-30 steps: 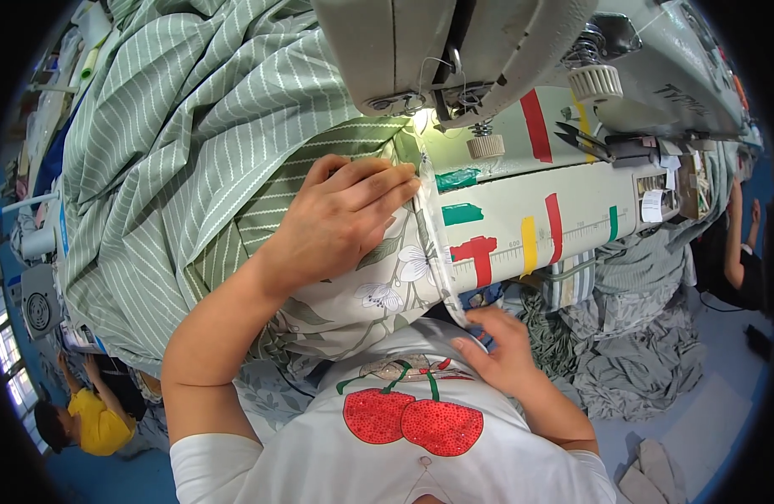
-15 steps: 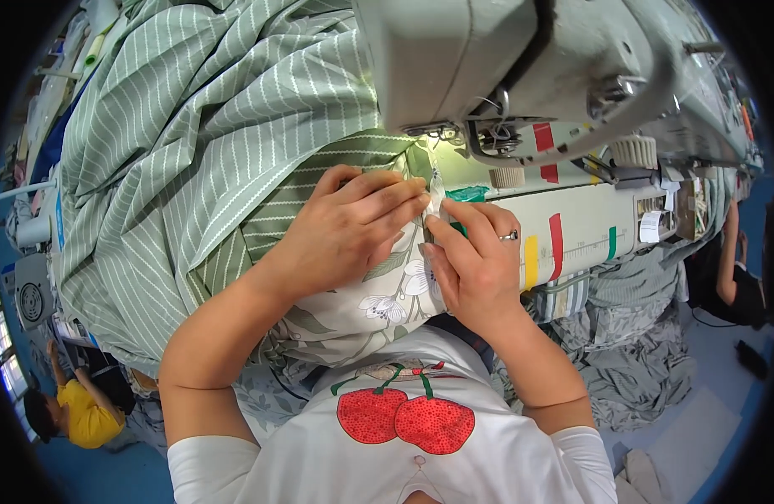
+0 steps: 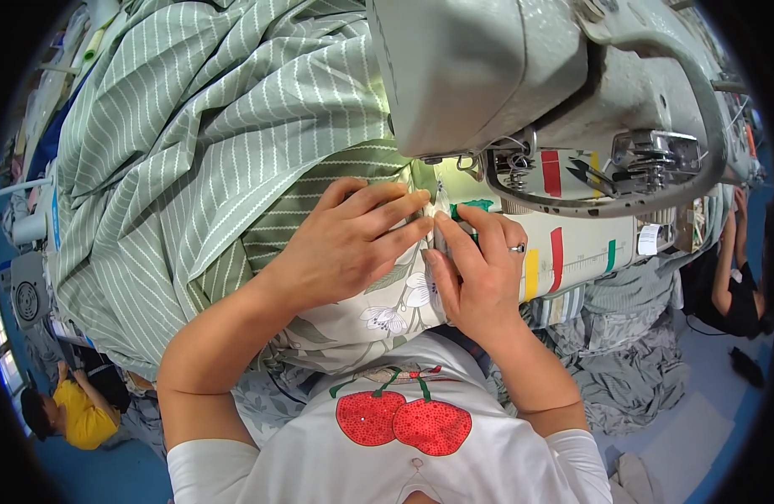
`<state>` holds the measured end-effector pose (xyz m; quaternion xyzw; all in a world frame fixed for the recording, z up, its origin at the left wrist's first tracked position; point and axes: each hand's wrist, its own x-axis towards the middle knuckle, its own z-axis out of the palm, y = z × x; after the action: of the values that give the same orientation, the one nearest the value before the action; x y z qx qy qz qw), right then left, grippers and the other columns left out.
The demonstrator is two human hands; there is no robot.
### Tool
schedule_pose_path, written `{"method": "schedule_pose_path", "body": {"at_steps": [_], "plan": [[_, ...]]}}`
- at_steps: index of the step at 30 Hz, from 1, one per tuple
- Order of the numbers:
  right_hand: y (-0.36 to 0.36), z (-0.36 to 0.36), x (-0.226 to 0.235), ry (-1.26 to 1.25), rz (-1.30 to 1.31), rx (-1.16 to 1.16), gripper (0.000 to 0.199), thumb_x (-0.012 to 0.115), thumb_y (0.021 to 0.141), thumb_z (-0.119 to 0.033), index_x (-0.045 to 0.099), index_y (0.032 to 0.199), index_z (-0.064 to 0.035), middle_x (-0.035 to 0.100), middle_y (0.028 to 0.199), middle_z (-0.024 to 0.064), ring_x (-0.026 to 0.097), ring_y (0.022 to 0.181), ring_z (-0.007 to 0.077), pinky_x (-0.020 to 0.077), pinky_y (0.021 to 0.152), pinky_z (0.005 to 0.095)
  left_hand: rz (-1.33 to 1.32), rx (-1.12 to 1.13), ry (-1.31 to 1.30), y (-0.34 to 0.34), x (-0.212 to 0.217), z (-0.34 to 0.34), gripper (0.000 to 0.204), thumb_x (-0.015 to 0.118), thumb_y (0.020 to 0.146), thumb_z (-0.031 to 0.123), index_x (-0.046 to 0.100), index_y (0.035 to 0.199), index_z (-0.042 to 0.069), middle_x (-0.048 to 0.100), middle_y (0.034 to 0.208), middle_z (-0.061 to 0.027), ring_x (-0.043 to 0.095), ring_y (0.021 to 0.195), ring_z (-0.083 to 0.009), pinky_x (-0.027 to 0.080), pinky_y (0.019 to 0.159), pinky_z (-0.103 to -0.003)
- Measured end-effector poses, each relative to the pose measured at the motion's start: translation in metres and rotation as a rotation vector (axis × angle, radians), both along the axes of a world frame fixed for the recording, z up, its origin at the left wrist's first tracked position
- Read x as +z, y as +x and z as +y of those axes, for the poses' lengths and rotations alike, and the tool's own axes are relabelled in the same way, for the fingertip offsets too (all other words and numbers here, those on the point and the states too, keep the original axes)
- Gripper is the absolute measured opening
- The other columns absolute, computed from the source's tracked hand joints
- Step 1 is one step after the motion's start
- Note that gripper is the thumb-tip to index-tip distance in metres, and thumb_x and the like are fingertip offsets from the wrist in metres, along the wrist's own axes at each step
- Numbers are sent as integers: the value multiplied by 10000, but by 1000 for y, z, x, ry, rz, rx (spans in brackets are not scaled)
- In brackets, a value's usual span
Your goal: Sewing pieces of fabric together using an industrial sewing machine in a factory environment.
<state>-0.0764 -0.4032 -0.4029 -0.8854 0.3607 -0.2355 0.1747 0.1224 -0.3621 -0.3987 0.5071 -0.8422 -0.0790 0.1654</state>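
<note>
Left hand [image 3: 345,244] and right hand [image 3: 485,273] are touching the floral fabric [image 3: 387,319] by the sewing machine [image 3: 462,76], fingers loosely bent, any pinch unclear; uneven pulling is perhaps risking puckers

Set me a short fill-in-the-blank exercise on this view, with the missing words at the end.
1. The person's right hand wears a silver-coloured ____ on one finger.
2. Below the left hand, the cream fabric is printed with white ____.
3. The bulky sage-green, white-striped fabric lies to the ____ of the glossy grey-white sewing-machine head.
4. Right of the right hand, the tape strip between the yellow strip and the upright green strip is ____.

Missing words: ring; flowers; left; red.
</note>
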Motion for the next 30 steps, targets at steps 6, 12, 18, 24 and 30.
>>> {"method": "schedule_pose_path", "body": {"at_steps": [6, 12, 18, 24, 30], "plan": [[0, -1, 2, 17, -5, 0, 376, 698, 709, -114, 626, 1070, -41, 550, 1056, 138, 477, 904, 295, 370, 794, 390, 33, -10, 23, 1, 2, 0, 433, 628, 744, 168, 563, 1170, 131, 502, 1255, -32, 454, 1157, -192, 359, 922, -379], [3, -3, 2, 2, 24, -2, 361, 704, 707, -120, 642, 1058, -70, 555, 1034, 129, 481, 899, 284, 362, 792, 384, 49, -9, 24, 1, 1, 1, 419, 630, 736, 163, 568, 1148, 126, 505, 1251, -37, 458, 1156, -196, 362, 921, -382], [2, -5, 1, -62, 73, 0, 362, 721, 696, -157, 651, 1047, -99, 561, 1025, 94, 495, 879, 259, 342, 800, 386, 68, -11, 27, 2, -1, 0, 417, 637, 728, 152, 569, 1138, 121, 507, 1247, -45, 459, 1155, -204, 360, 926, -385], [2, -6, 0, -163, 91, 20, 386, 732, 678, -180, 646, 1048, -112, 560, 1016, 63, 503, 875, 241, 335, 805, 396, 99, 128, -33, 7, 15, 8, 437, 651, 708, 98, 565, 1136, 101, 500, 1255, -67, 466, 1149, -216, 362, 931, -401], [0, -4, -3, -192, 80, 12, 407, 741, 664, -187, 636, 1051, -116, 549, 1030, 51, 499, 880, 234, 331, 820, 402, -253, 708, -140, 32, 31, 40, 356, 617, 732, 22, 566, 1083, 51, 562, 1135, -111, 542, 1017, -289, 400, 894, -407]]}}
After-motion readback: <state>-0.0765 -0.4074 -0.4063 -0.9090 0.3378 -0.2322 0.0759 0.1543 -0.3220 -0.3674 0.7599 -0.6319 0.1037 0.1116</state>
